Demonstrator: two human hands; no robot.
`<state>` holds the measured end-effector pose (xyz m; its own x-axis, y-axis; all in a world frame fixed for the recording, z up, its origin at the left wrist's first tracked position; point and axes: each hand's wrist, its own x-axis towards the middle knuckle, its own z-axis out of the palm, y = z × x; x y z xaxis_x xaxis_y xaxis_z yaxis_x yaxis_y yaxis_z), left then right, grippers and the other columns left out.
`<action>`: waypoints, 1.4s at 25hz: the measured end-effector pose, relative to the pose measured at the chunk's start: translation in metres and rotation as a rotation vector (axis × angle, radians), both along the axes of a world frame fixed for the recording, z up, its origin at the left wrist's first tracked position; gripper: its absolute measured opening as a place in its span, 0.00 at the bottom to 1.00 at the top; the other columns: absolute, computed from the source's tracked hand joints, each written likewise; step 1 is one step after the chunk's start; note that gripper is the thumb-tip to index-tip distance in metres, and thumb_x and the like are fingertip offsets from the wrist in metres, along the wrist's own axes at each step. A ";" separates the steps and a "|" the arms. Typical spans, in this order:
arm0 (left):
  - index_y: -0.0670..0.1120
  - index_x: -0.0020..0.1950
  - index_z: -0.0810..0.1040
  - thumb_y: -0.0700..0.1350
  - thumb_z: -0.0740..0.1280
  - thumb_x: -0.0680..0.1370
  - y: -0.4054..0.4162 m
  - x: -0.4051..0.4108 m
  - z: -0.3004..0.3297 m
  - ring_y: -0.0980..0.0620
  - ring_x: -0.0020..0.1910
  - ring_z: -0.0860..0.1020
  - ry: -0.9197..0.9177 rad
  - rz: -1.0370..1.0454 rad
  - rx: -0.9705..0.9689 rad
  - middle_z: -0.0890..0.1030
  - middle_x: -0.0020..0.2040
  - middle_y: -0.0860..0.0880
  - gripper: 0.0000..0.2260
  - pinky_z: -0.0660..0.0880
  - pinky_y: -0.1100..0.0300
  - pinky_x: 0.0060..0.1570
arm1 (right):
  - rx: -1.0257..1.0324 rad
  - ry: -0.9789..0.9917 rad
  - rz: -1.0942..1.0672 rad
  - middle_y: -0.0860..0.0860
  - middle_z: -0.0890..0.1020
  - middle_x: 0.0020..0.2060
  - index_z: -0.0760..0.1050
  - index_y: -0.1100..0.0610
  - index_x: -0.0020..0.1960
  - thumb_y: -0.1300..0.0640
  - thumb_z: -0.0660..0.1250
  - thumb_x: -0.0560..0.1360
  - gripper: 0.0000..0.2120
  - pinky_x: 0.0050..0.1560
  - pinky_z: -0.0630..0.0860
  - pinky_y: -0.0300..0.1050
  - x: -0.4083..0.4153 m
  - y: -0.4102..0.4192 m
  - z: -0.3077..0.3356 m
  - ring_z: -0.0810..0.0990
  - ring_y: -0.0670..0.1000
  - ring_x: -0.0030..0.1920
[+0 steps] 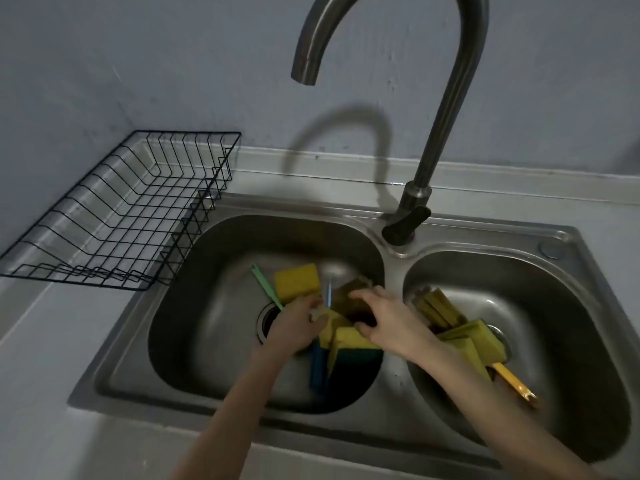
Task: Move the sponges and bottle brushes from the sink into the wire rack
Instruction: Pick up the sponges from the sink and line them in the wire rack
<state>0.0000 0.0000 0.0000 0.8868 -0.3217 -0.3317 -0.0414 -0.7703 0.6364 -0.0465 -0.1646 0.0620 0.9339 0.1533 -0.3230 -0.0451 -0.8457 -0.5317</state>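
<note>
Under both hands in the left basin, sponges [349, 336] lie; grip state unclear.

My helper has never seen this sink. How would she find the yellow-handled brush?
Start at the tall curved tap and look into the smaller right basin of the sink. The brush handle pokes out from under the yellow sponges there, toward the front. It is the only orange-yellow handle; the others, green and blue, lie in the left basin.
</note>
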 end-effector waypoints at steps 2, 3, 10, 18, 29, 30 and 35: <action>0.42 0.67 0.66 0.48 0.62 0.76 -0.004 -0.001 -0.009 0.43 0.62 0.73 0.084 -0.002 0.029 0.73 0.65 0.40 0.21 0.71 0.53 0.60 | -0.056 0.068 0.086 0.54 0.69 0.66 0.60 0.51 0.71 0.55 0.65 0.74 0.28 0.68 0.68 0.49 0.003 0.002 -0.009 0.67 0.55 0.67; 0.42 0.69 0.64 0.48 0.62 0.76 -0.006 -0.003 -0.012 0.42 0.63 0.72 0.113 -0.013 0.043 0.71 0.66 0.39 0.23 0.71 0.52 0.60 | -0.102 0.093 0.133 0.54 0.68 0.67 0.60 0.51 0.72 0.55 0.64 0.74 0.28 0.68 0.67 0.49 0.003 0.003 -0.015 0.67 0.55 0.68; 0.38 0.64 0.67 0.55 0.61 0.70 -0.021 -0.004 -0.011 0.39 0.64 0.70 0.253 0.036 -0.064 0.72 0.63 0.37 0.28 0.69 0.50 0.63 | -0.210 0.174 0.239 0.55 0.71 0.62 0.63 0.50 0.69 0.56 0.61 0.75 0.22 0.60 0.73 0.56 0.006 0.011 -0.030 0.71 0.58 0.63; 0.43 0.69 0.60 0.49 0.66 0.73 -0.017 -0.015 -0.019 0.49 0.59 0.71 0.440 0.281 -0.283 0.72 0.62 0.45 0.28 0.69 0.57 0.60 | -0.255 0.150 0.305 0.54 0.71 0.64 0.61 0.47 0.70 0.46 0.58 0.76 0.23 0.60 0.72 0.55 -0.001 0.014 -0.031 0.73 0.59 0.62; 0.48 0.73 0.55 0.44 0.61 0.76 0.001 -0.018 -0.014 0.42 0.70 0.65 0.355 0.571 -0.387 0.63 0.73 0.43 0.27 0.64 0.47 0.69 | -0.225 0.076 0.335 0.54 0.73 0.59 0.67 0.45 0.66 0.47 0.56 0.78 0.17 0.56 0.73 0.52 -0.011 0.017 -0.026 0.77 0.57 0.57; 0.48 0.73 0.54 0.44 0.60 0.77 0.007 -0.015 -0.013 0.42 0.69 0.65 0.338 0.589 -0.407 0.63 0.73 0.43 0.27 0.64 0.46 0.69 | -0.241 0.092 0.347 0.54 0.73 0.60 0.66 0.46 0.67 0.45 0.58 0.77 0.19 0.56 0.73 0.52 -0.011 0.017 -0.026 0.76 0.57 0.57; 0.50 0.73 0.56 0.44 0.60 0.77 0.033 -0.006 0.004 0.41 0.68 0.67 0.277 0.660 -0.480 0.66 0.71 0.42 0.25 0.65 0.45 0.69 | -0.228 0.091 0.329 0.53 0.71 0.61 0.65 0.46 0.66 0.50 0.62 0.75 0.20 0.56 0.72 0.50 -0.008 0.018 -0.025 0.76 0.56 0.58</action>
